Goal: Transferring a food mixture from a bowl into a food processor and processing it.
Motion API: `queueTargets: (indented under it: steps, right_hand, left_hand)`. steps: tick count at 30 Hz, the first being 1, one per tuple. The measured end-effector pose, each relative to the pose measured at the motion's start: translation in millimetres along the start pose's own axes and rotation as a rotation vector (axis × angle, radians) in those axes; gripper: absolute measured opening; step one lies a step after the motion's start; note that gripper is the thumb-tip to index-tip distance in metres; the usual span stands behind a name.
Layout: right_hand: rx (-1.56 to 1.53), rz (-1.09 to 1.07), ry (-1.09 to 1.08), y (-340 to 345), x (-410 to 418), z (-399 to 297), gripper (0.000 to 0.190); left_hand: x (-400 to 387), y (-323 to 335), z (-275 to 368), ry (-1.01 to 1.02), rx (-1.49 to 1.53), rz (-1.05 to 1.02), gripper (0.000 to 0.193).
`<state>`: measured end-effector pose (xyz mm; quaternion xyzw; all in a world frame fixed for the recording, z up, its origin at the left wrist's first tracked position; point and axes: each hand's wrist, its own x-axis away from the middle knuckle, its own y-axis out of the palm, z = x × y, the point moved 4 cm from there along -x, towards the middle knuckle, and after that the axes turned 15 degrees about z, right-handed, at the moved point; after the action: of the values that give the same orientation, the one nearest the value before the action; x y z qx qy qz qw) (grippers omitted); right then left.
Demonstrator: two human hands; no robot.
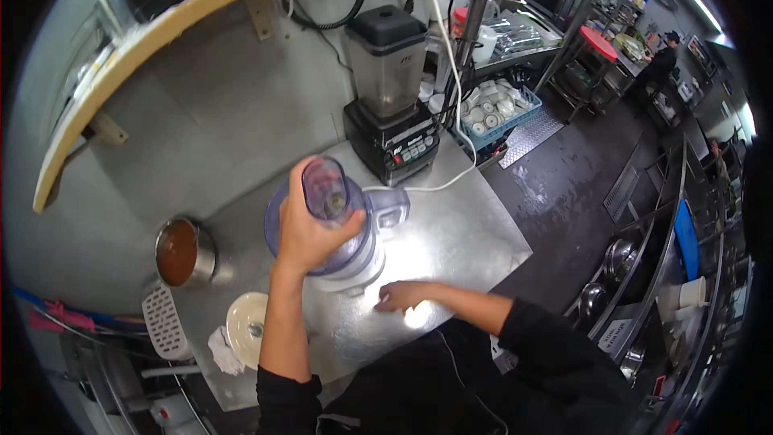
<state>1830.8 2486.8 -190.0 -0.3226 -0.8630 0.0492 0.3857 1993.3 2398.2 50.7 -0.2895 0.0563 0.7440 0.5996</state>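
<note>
My left hand is wrapped around the clear feed chute on the lid of a food processor with a white base and a clear handle. Beside the front of that base, my right hand is low over the steel table, slightly blurred; its fingers look curled, and whether they hold anything cannot be made out. Left of the processor stands a steel pot of reddish-brown sauce. A cream plate with a small object on it lies near my left forearm, next to a crumpled white cloth.
A black-based blender stands behind the processor, with a white cable looping past it. A white perforated basket is at the table's left edge. A blue crate of dishes sits beyond the right side. A person stands farther back.
</note>
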Motion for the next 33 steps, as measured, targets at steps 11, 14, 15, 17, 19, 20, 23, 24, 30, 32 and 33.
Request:
queueTargets:
  steps: [11,14,15,17,19,20,23,24,30,32,33]
  right_hand:
    - [-1.452,0.294,0.233,96.4,-71.4,0.5,0.044]
    - [-1.683,0.142,0.022,76.5,-69.6,-1.7,0.044]
    - [-1.674,0.128,0.031,73.6,-66.4,-2.3,0.044]
    - [-1.885,-0.075,0.119,68.5,-51.6,-11.2,0.046]
    - [-1.849,-0.102,0.127,58.0,-20.6,-23.5,0.047]
    - [-1.372,-0.361,-0.035,46.1,3.0,-41.8,0.042]
    - [-0.333,-0.640,-0.564,-30.7,89.3,-139.6,0.019]
    - [-0.381,-0.400,-0.745,-76.7,115.5,-184.5,0.009]
    - [0.467,1.098,-1.167,-175.5,103.5,-302.5,0.051]
    - [0.812,1.005,-0.770,-166.6,69.5,-297.6,0.069]
    - [0.820,0.992,-0.768,-166.0,66.0,-294.3,0.069]
  left_hand:
    - [-4.4,11.4,-2.5,-0.071,0.027,0.129,0.083]
    - [-12.9,17.6,-5.9,-0.109,-0.015,0.194,0.084]
    - [-13.5,17.7,-5.8,-0.116,-0.024,0.207,0.084]
    - [-13.7,21.0,-2.8,-0.098,-0.064,0.198,0.084]
    - [-10.4,25.1,-1.0,-0.129,-0.042,0.189,0.084]
    - [-12.1,26.7,-0.6,-0.151,-0.029,0.170,0.084]
    - [-11.2,25.0,-4.1,-0.154,-0.037,0.174,0.085]
    - [-9.4,16.8,-3.1,-0.157,-0.074,0.196,0.084]
    - [-12.2,27.4,-5.5,0.041,-0.146,0.103,0.061]
    - [-9.1,28.5,-12.9,0.072,-0.084,0.118,0.062]
    - [-8.3,29.5,-15.1,0.114,-0.026,0.125,0.063]
